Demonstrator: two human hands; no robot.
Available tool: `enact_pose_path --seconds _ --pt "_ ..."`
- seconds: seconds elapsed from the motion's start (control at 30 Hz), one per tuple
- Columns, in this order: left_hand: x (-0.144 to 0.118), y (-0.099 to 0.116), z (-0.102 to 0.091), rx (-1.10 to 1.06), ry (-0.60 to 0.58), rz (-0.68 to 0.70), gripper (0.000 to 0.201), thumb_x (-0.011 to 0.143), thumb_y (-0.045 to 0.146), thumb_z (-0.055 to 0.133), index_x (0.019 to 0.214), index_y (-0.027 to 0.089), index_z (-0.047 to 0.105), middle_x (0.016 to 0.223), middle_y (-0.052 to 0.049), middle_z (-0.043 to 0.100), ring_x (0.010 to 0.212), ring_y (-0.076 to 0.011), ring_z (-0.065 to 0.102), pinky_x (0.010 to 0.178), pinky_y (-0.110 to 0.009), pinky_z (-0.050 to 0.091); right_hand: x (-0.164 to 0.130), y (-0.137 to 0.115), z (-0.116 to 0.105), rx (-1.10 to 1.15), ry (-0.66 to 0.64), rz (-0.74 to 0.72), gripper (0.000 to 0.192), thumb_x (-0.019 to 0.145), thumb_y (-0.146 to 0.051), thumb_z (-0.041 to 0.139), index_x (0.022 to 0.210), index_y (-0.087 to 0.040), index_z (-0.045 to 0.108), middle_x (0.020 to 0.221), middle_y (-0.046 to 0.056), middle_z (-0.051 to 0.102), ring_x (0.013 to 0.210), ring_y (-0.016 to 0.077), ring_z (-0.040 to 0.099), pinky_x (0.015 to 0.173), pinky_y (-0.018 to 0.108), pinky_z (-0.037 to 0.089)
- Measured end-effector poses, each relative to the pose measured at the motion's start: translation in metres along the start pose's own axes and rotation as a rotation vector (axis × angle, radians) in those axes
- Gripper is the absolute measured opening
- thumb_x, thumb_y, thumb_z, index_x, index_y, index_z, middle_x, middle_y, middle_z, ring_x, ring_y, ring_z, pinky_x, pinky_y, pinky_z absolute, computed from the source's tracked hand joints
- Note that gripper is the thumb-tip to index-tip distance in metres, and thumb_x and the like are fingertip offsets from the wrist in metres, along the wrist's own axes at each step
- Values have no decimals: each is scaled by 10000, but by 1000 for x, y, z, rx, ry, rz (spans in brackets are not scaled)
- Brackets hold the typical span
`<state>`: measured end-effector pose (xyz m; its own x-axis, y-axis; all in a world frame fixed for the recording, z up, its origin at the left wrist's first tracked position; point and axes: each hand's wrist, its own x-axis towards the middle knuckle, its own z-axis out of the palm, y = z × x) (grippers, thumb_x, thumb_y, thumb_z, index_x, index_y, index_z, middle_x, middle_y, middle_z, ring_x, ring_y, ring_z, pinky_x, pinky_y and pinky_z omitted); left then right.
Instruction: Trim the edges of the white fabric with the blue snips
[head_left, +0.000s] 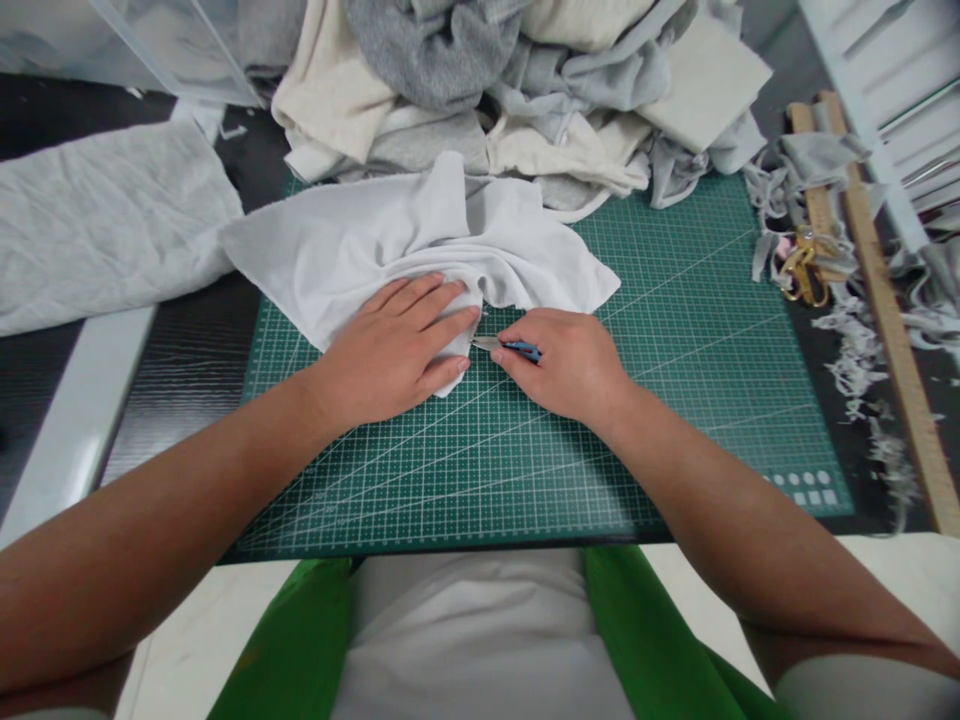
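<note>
A piece of white fabric (352,235) lies rumpled on the green cutting mat (675,330). My left hand (405,350) rests flat on its near part, fingers stretched out. Thread snips (519,349) with a blue handle and pointed metal blades sit in my right hand (566,360), just right of the fabric. Their blade tips reach the fabric's edge beside my left fingertips. Whether the blades are apart or closed is too small to tell. My palm hides part of the handle.
Grey and cream fabric pieces (435,60) are heaped behind the mat. A folded light grey cloth (112,215) lies at left, below a clear plastic bin (172,40). At right are wooden rulers (892,330), gold-handled scissors (804,272) and thread scraps (855,350).
</note>
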<state>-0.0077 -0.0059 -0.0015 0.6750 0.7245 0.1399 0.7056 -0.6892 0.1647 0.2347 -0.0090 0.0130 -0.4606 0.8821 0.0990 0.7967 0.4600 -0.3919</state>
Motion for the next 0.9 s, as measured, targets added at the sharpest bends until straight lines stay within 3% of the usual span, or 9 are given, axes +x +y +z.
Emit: enact_pose_path --seconds 0.63,0.9 --pt "0 0 0 -3 0 -4 536 1057 447 430 1530 203 492 1643 -124 408 1543 -342 342 1265 -556 299 2 -3 0 0 11 29 205 957 -351 629 932 -234 796 932 39 802 857 220 718 774 345 477" --pt "0 0 0 -1 7 1 536 1056 443 440 1524 188 497 1642 -134 406 1541 -349 342 1265 -560 296 1 2 -1 46 8 -24 184 927 -352 659 950 -235 798 929 34 794 876 211 724 784 327 486"
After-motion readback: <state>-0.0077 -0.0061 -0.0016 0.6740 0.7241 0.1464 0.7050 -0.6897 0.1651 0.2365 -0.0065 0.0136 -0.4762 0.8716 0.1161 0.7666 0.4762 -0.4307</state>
